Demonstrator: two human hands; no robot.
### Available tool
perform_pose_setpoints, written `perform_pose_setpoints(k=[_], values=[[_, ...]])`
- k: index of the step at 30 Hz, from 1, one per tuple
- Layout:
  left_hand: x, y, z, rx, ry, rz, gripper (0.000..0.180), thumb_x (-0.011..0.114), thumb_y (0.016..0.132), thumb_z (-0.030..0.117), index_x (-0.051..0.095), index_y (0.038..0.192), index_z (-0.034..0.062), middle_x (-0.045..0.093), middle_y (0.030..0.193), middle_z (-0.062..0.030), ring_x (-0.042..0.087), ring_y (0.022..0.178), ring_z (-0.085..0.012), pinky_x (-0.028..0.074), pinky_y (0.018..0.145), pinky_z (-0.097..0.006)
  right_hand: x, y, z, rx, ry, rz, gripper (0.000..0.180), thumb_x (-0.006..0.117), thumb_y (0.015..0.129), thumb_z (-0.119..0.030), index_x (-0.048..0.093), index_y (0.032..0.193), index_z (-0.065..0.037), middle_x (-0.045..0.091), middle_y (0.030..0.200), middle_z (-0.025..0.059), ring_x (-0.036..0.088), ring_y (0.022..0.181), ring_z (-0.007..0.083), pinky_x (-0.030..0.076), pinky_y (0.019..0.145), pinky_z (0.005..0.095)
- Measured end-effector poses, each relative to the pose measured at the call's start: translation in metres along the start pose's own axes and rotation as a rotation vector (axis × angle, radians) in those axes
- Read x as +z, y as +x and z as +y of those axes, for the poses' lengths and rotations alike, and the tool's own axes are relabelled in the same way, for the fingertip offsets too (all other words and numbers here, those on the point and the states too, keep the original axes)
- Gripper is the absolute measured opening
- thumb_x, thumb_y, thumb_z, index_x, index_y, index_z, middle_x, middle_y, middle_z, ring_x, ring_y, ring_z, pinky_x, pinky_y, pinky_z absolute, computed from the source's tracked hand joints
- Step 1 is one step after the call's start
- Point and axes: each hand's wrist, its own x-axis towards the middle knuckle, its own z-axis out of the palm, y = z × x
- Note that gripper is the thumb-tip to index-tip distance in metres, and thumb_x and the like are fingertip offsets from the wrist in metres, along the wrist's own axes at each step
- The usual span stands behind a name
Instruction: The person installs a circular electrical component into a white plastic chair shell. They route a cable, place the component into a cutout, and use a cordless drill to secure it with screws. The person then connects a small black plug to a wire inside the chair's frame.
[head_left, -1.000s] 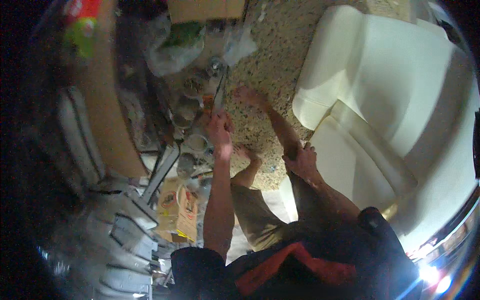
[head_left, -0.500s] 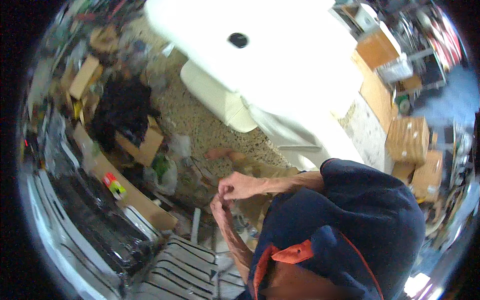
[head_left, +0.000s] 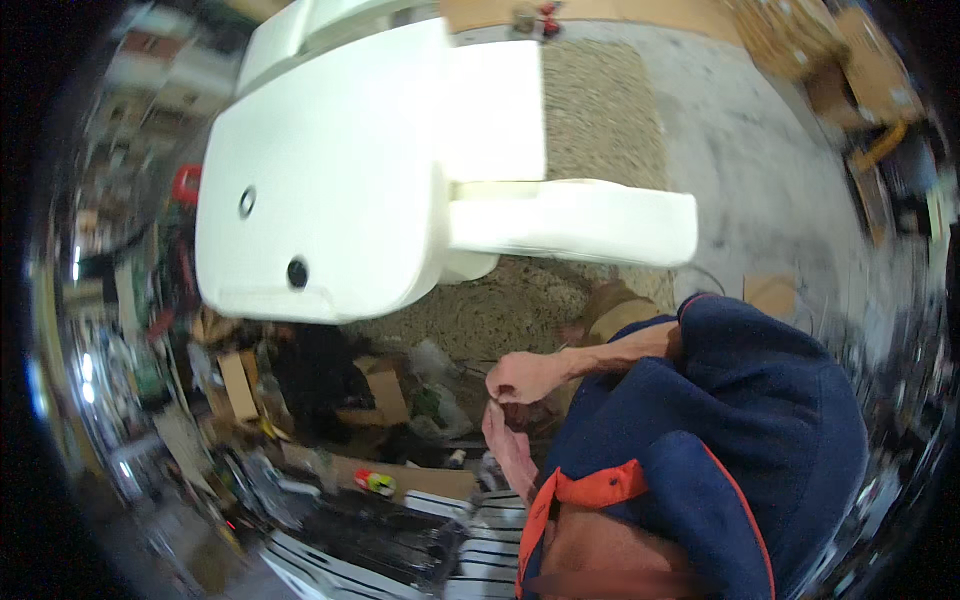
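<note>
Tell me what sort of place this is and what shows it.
Probably a cluttered workshop or storeroom: cardboard boxes are piled at the upper right, a large white piece stands over the rough speckled flooring, and loose packaging lies around.

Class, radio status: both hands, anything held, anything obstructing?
Right hand and left hand together, fingertips close. Anything held: can't tell. White furniture beyond, apart from both hands.

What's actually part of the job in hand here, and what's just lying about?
In the job:
right hand and left hand, fingertips close together; anything between them is too small to tell

Around, untouched:
white furniture
open cardboard box
plastic bag
black heap
</note>
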Motion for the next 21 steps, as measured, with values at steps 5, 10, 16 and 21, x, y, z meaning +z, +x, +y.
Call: perform_pose_setpoints(k=[5,10,16,21], values=[[0.076,0.036,0.0,-0.226,0.016,-0.373,0.029,0.057,0.109,0.037,0.06,0.101,0.0091,0.051,0.081,0.0024,0.05,0.071,-0.0118,0.047,0.066,-0.031,-0.091,-0.065,-0.013,0.148,0.479,0.182,0.013,0.068,0.091,-0.011,0.069,0.09,0.002,0.073,0.081,0.0113,0.069,0.075,0.0185,0.055,0.068,0.0368],[0.146,0.062,-0.013,-0.267,-0.05,-0.601,0.031,0.059,0.107,0.037,0.059,0.096,0.008,0.055,0.081,0.0015,0.057,0.074,-0.0121,0.05,0.066,-0.031,-0.138,-0.112,-0.035,0.344,0.524,0.43,0.016,0.069,0.092,-0.013,0.068,0.092,0.003,0.073,0.081,0.0133,0.068,0.072,0.0212,0.055,0.068,0.038],[0.194,0.083,-0.01,-0.391,0.022,-0.599,0.025,0.056,0.108,0.028,0.06,0.095,0.0078,0.064,0.098,-0.0036,0.065,0.093,-0.0167,0.056,0.082,-0.035,-0.142,-0.125,-0.049,0.249,0.241,0.833,0.016,0.069,0.093,-0.012,0.067,0.095,0.005,0.072,0.083,0.018,0.07,0.075,0.0256,0.056,0.071,0.038],[0.226,0.078,-0.028,-0.443,0.063,-0.808,0.032,0.063,0.106,0.029,0.053,0.08,0.013,0.052,0.076,0.0036,0.05,0.071,-0.0089,0.043,0.067,-0.028,-0.158,-0.17,-0.065,0.332,0.366,0.94,0.014,0.07,0.091,-0.009,0.071,0.101,0.002,0.074,0.085,0.0127,0.069,0.078,0.0182,0.056,0.074,0.035]])
